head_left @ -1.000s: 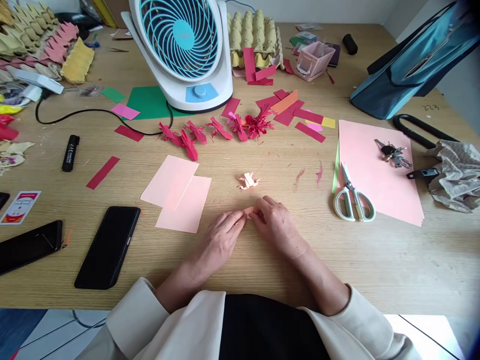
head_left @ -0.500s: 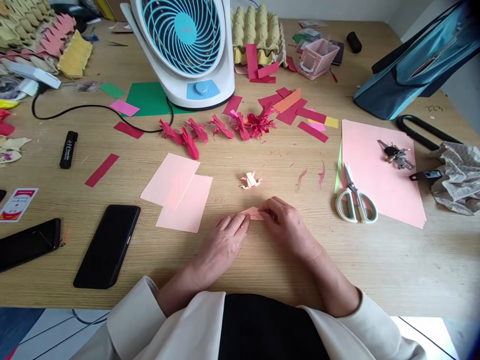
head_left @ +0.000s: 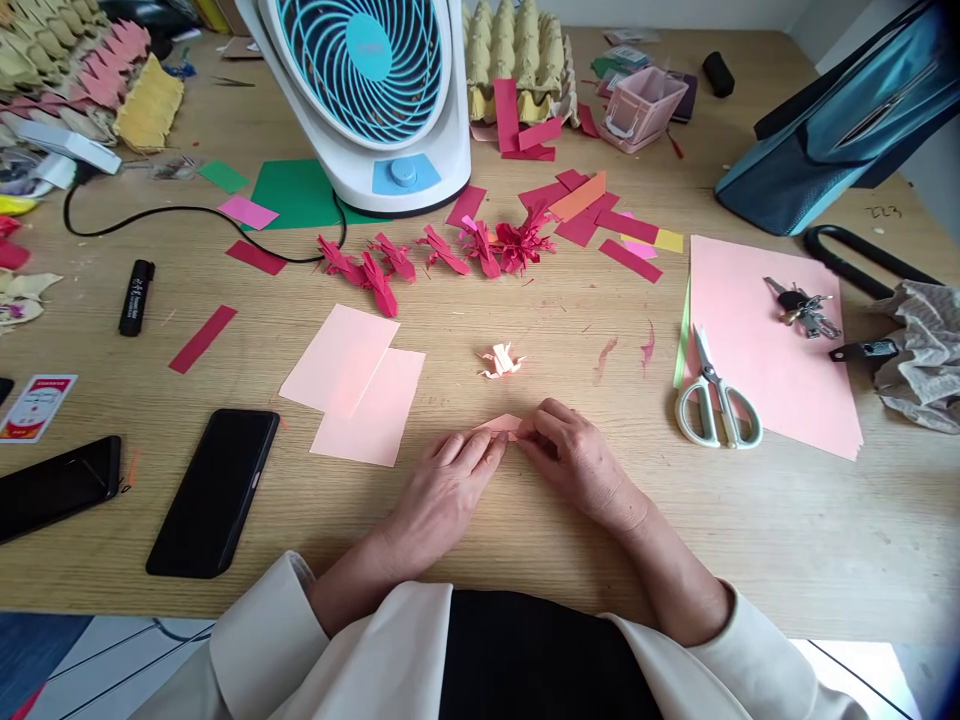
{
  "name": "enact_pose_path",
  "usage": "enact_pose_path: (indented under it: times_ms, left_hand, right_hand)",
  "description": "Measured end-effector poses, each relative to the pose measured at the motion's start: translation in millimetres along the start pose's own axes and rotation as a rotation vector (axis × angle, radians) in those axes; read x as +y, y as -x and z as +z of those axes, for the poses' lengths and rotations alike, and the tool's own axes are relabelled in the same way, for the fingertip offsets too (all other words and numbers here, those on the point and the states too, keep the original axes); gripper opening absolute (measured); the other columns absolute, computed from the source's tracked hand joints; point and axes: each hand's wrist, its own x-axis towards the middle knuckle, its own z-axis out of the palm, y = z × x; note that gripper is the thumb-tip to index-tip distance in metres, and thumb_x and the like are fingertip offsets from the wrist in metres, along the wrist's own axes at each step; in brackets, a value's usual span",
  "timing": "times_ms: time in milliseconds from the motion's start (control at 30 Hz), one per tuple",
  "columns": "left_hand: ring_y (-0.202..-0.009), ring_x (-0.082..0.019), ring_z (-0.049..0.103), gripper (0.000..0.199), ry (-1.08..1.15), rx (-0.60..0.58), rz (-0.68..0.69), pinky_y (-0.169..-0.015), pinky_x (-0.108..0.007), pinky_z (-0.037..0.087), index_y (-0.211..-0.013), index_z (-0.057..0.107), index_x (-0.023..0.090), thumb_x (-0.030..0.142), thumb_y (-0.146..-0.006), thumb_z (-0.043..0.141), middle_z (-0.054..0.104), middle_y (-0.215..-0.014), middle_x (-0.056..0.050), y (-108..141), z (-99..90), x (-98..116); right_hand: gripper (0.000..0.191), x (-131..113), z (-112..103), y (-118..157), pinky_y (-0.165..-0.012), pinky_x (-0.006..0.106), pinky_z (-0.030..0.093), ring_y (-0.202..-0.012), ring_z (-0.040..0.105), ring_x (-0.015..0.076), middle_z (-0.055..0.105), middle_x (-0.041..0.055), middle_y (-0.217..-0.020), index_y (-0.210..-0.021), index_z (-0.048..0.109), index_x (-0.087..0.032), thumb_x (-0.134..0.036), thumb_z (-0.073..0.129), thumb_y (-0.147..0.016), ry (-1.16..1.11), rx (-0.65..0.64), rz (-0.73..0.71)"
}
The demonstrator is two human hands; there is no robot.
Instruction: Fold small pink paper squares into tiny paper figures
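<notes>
A small folded piece of pink paper point(head_left: 501, 424) lies on the wooden table between my two hands. My left hand point(head_left: 448, 485) rests palm down, its fingers together and the tips pressing the paper's left and near side. The fingers of my right hand point(head_left: 574, 455) are closed in a pinch at the paper's right end. Just beyond is a small crumpled-looking pale pink folded shape point(head_left: 502, 360). Two pale pink sheets point(head_left: 371, 410) overlap to the left of my hands.
A white fan point(head_left: 405, 180) stands at the back, with red folded pieces point(head_left: 442, 250) in front. Scissors point(head_left: 718, 400) lie at the right by a pink sheet point(head_left: 772, 350) with keys. Left are a black phone point(head_left: 214, 492), a second phone point(head_left: 60, 488) and a marker point(head_left: 136, 298).
My right hand has shifted slightly and its fingers sit a little differently at the paper's right end. My left hand has barely moved. The view has shifted slightly.
</notes>
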Motion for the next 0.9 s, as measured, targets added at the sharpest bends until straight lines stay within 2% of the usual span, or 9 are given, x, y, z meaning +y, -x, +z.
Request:
enact_pose_path:
  times_ms: [167,333,467,667,833,900]
  left_hand:
    - [-0.124,-0.025,0.049,0.049,0.019,0.023,0.009,-0.104,-0.038,0.042,-0.144,0.043,0.012,0.014,-0.095,0.039,0.051,-0.143,-0.010,-1.0,3.0,2.1]
    - [-0.133,-0.025,0.043,0.055,0.040,0.033,0.048,-0.113,-0.037,0.035,-0.147,0.035,0.004,0.009,-0.092,0.037,0.047,-0.146,-0.013,0.2,7.2,2.9]
    - [-0.140,-0.024,0.036,0.058,0.051,0.032,0.049,-0.117,-0.036,0.031,-0.149,0.032,0.005,0.006,-0.091,0.034,0.042,-0.150,-0.012,0.1,4.1,4.0]
    - [-0.133,-0.024,0.042,0.058,0.034,-0.015,0.043,-0.114,-0.038,0.035,-0.148,0.034,0.006,0.007,-0.090,0.037,0.046,-0.147,-0.012,-2.1,1.0,4.9]
    - [-0.117,-0.023,0.051,0.054,-0.024,-0.019,0.011,-0.104,-0.036,0.043,-0.147,0.038,0.008,0.014,-0.093,0.041,0.053,-0.137,-0.013,-4.6,-2.6,8.0]
    - [-0.117,-0.023,0.051,0.053,-0.047,-0.012,0.002,-0.104,-0.035,0.044,-0.146,0.039,0.009,0.015,-0.094,0.041,0.052,-0.139,-0.012,-5.1,-3.9,9.0]
  right_hand:
    - [0.012,0.4,0.6,1.5,-0.069,0.028,0.042,-0.073,0.054,0.0151,0.057,0.0027,-0.083,-0.081,0.057,-0.019,-0.014,0.058,-0.092,0.021,0.003,-0.004]
    - [0.011,0.3,0.2,1.5,-0.072,0.029,0.044,-0.076,0.055,0.0161,0.058,0.0036,-0.084,-0.084,0.059,-0.019,-0.012,0.056,-0.092,0.021,-0.001,-0.006]
    - [0.011,0.3,0.6,1.7,-0.073,0.029,0.044,-0.076,0.055,0.0164,0.058,0.0039,-0.085,-0.084,0.059,-0.019,-0.010,0.056,-0.091,0.044,0.005,-0.009]
    - [0.013,0.3,1.5,2.1,-0.072,0.029,0.043,-0.075,0.053,0.0160,0.056,0.0032,-0.084,-0.082,0.056,-0.019,-0.010,0.054,-0.091,0.068,-0.005,-0.001]
    - [0.013,2.8,0.8,3.0,-0.072,0.028,0.043,-0.076,0.054,0.0163,0.056,0.0033,-0.084,-0.083,0.057,-0.019,-0.009,0.055,-0.091,0.038,-0.011,-0.019]
    - [0.012,3.4,-1.3,3.8,-0.071,0.028,0.043,-0.077,0.055,0.0162,0.057,0.0035,-0.085,-0.084,0.058,-0.019,-0.010,0.054,-0.091,0.018,-0.016,-0.024]
